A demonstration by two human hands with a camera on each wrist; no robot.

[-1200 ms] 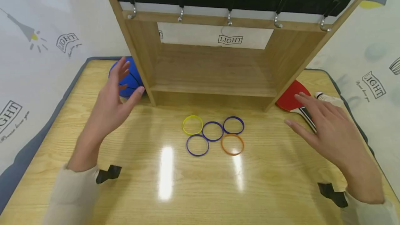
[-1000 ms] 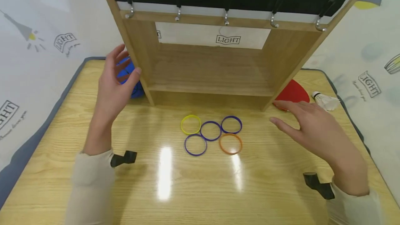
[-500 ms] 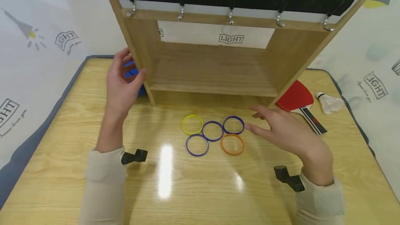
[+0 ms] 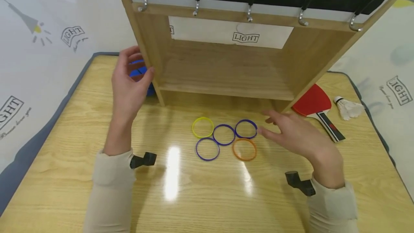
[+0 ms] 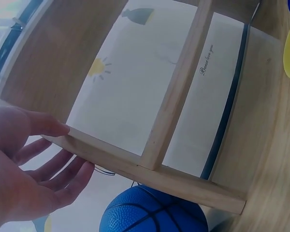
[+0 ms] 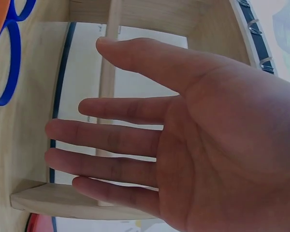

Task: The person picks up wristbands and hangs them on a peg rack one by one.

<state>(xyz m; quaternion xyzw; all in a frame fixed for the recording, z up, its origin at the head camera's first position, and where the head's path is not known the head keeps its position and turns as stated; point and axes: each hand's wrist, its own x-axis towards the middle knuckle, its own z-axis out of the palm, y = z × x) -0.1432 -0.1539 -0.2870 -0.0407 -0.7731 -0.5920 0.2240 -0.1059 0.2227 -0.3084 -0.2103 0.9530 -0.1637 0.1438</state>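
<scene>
- The left hand appears to grip the side board, thumb on its front edge, fingers bent along the outer face.
- The right hand holds nothing; its fingers are straight and spread apart.
- Just past the right thumb lies a dark blue ring. The head view overlaps the two, but the right wrist view shows a gap.
- From there toward the left hand lie the middle ring and the yellow ring; nearer the person lie the orange ring and the purple ring. All five are flat and round, so none has a long axis.
- The wooden rack stands upright between and beyond the hands, facing the person. Its row of hooks runs lengthwise from the left hand's side to the right's, tips curling toward the person.
- The step seems to be steadying the rack; taking a ring next would call for lowering the right hand and pinching the band.
- Beyond the left fingers is a blue ball. Beyond the right hand lies a red paddle, its handle slanting back toward the person, then a shuttlecock.
</scene>
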